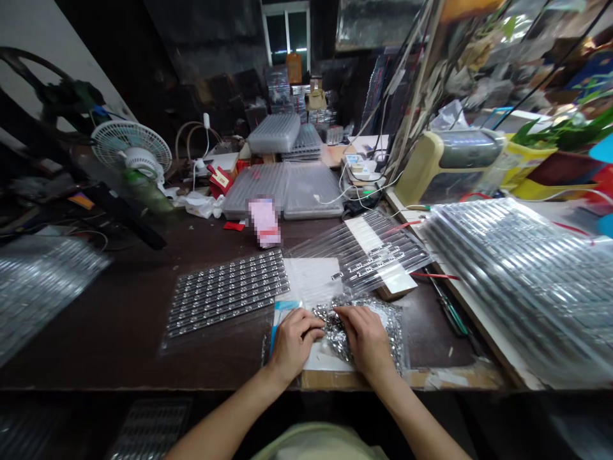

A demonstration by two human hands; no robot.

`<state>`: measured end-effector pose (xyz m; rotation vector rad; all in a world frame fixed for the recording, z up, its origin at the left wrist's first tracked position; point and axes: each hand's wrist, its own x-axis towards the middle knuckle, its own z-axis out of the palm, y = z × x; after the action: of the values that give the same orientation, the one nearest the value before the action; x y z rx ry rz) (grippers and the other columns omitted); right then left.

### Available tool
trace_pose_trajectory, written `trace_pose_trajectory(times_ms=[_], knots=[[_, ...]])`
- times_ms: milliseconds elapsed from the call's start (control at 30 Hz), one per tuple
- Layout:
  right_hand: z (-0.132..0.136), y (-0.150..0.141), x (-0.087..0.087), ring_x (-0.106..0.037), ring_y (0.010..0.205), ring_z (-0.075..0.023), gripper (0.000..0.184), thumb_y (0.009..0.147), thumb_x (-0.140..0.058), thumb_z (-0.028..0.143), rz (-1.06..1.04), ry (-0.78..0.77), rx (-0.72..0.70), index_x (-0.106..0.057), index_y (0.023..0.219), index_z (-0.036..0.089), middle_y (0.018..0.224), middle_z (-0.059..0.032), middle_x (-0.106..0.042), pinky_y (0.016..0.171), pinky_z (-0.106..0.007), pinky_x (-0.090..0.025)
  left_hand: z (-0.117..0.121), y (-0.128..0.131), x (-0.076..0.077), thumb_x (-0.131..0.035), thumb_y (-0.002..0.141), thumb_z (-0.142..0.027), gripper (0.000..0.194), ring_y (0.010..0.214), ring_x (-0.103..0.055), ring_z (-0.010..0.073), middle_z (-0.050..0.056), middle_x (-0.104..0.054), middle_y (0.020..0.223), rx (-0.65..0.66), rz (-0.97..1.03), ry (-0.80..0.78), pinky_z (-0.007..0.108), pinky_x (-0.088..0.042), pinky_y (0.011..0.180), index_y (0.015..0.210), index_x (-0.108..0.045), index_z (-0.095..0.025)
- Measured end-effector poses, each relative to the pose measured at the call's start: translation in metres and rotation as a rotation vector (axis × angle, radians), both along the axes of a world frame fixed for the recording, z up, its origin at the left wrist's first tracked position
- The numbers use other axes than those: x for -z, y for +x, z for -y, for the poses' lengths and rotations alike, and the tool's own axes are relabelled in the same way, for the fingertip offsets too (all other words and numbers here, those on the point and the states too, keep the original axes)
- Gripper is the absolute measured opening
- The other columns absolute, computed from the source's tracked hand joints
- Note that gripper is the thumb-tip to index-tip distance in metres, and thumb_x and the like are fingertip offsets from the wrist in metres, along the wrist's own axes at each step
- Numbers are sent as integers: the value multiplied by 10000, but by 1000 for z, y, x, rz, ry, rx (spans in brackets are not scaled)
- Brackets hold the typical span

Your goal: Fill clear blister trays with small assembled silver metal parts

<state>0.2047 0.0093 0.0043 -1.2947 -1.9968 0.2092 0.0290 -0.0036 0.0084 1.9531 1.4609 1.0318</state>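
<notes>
- Got left hand point(293, 340) at left edge of the parts pile point(393, 322), with fingers curled.
- Got right hand point(368, 338) over the pile, with fingers bent down among loose silvery parts.
- Can't tell either grip as released or pinching a part; too small and shiny at the fingertips to read.
- Pile near front edge of tabletop point(124, 345), partly on white paper point(326, 360).
- Just beyond the pile: clear tray point(414, 246) with a few parts in its grooves, over a white strip point(360, 235).
- Left of that, flat: loaded tray point(230, 291) with rows of parts.
- To the right: green-handled tool point(454, 319), then stacked trays point(522, 275).
- At back left: fan point(131, 150).
</notes>
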Motion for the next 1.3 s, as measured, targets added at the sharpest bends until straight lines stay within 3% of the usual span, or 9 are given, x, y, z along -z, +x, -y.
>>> trace_pose_trajectory(times_ms=[100, 267, 533, 667, 800, 933, 1067, 1200, 1300], knots=[[2, -7, -4, -584, 797, -169, 199, 930, -440, 219, -15, -29, -37, -635, 968, 208, 856, -37, -678, 722, -294, -395, -11, -14, -7, -637, 794, -148, 136, 820, -594, 168, 22, -672, 843, -109, -49, 37, 294, -465, 759, 870, -716, -230], [8, -27, -6, -551, 737, -165, 102, 856, -598, 273, 62, -132, -50, -650, 778, 233, 745, 4, -665, 683, -298, -330, -34, -47, -15, -676, 766, -254, 52, 901, -546, 224, 25, -659, 896, -351, -318, 83, 372, -393, 811, 803, -713, -255], [8, -40, -1, -524, 789, -164, 107, 854, -607, 307, 70, -83, -48, -701, 805, 291, 843, 9, -681, 711, -327, -312, -29, -67, -6, -619, 793, -243, 120, 943, -528, 248, 40, -634, 969, -385, -389, 145, 412, -356, 845, 843, -724, -271], [7, -40, 1, -515, 783, -162, 125, 866, -591, 316, 87, -75, -56, -708, 825, 304, 853, 1, -675, 706, -330, -314, -47, -48, -18, -601, 813, -235, 130, 908, -554, 216, 28, -655, 933, -271, -337, 152, 398, -345, 866, 856, -720, -265], [8, -41, 0, -505, 787, -161, 107, 860, -601, 313, 125, -76, -55, -708, 853, 319, 860, 2, -664, 691, -327, -310, -82, 0, -30, -624, 813, -254, 94, 884, -582, 192, 20, -689, 896, -79, -295, 117, 389, -331, 895, 852, -709, -245], [9, -43, 0, -497, 792, -163, 97, 853, -611, 308, 137, -75, -46, -704, 865, 332, 862, 5, -656, 687, -325, -309, -103, 36, -34, -685, 764, -278, 69, 884, -597, 209, 32, -705, 852, -33, -287, 73, 406, -350, 902, 773, -686, -210], [9, -42, -1, -495, 797, -166, 94, 847, -618, 304, 147, -72, -36, -696, 896, 328, 874, 3, -649, 688, -324, -309, -98, 23, -34, -641, 789, -256, 81, 818, -626, 187, 38, -700, 795, -41, -80, -21, 361, -437, 838, 772, -668, -182], [5, -24, -8, -500, 829, -180, 139, 853, -608, 280, 213, -26, 31, -674, 974, 300, 929, -17, -650, 704, -336, -307, -72, -22, -32, -579, 821, -305, 231, 706, -635, 138, 47, -665, 848, -30, 310, -190, 263, -508, 665, 991, -644, -161], [3, -7, -12, -494, 820, -197, 101, 841, -621, 321, 318, -13, 60, -671, 916, 275, 897, -19, -656, 703, -347, -297, -45, -51, -27, -540, 843, -377, 337, 616, -600, 110, 34, -637, 782, -34, 446, -321, 219, -496, 567, 1090, -621, -163]])
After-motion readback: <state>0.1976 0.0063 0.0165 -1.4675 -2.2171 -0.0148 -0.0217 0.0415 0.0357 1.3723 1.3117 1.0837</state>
